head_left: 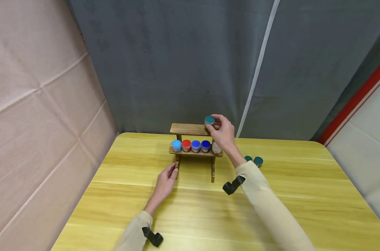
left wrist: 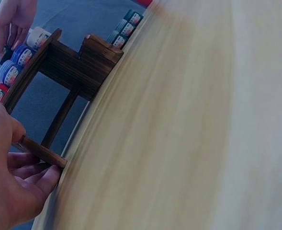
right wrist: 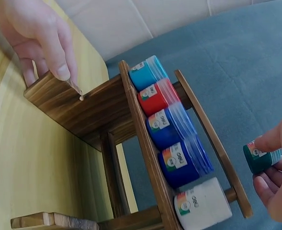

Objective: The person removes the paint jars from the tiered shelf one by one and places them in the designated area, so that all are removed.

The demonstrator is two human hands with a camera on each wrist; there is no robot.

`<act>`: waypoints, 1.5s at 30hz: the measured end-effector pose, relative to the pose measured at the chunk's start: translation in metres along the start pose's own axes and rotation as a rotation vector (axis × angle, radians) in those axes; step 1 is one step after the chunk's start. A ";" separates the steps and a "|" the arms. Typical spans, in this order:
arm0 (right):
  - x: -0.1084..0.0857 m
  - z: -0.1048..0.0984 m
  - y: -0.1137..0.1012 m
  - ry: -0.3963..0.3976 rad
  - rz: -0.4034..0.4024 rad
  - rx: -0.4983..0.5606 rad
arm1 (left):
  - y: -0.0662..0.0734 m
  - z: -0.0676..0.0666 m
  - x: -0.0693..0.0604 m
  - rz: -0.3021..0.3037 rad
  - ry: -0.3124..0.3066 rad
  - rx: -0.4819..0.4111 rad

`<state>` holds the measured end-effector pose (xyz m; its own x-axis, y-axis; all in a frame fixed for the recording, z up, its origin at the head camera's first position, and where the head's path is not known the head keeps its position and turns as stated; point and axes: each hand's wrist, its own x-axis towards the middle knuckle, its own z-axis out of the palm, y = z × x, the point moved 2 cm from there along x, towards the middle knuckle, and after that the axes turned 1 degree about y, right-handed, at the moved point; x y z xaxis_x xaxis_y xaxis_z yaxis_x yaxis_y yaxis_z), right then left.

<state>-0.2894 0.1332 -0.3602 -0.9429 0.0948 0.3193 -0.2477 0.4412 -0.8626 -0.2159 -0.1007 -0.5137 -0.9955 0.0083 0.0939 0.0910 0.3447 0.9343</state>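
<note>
A two-tier wooden rack (head_left: 190, 129) carries a row of jars on its lower shelf: light blue (head_left: 176, 145), red (head_left: 186, 145), two blue ones and a white jar (right wrist: 203, 203). My left hand (head_left: 165, 181) grips the rack's left leg between thumb and fingers, as the left wrist view (left wrist: 21, 187) also shows. With thumb and fingertips my right hand (head_left: 222, 134) pinches a dark green jar (head_left: 209, 120) at the right end of the upper shelf. In the right wrist view that green jar (right wrist: 261, 157) is tilted beside the upper shelf (right wrist: 212, 143), with a gap between them.
More green-lidded jars (head_left: 258, 161) stand on the wooden table (head_left: 287, 184) right of the rack, partly behind my right forearm; the left wrist view shows several (left wrist: 127, 28). A grey curtain (head_left: 177, 69) hangs behind the table, and a pale cloth wall (head_left: 36, 122) is at the left.
</note>
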 end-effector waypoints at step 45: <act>-0.026 -0.059 0.043 0.075 0.112 0.047 | 0.001 -0.001 -0.001 -0.011 -0.009 -0.001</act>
<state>-0.2626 0.2023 -0.3824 -0.9464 0.2084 0.2468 -0.1535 0.3821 -0.9113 -0.2147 -0.1016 -0.5123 -0.9967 0.0127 0.0807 0.0801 0.3435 0.9357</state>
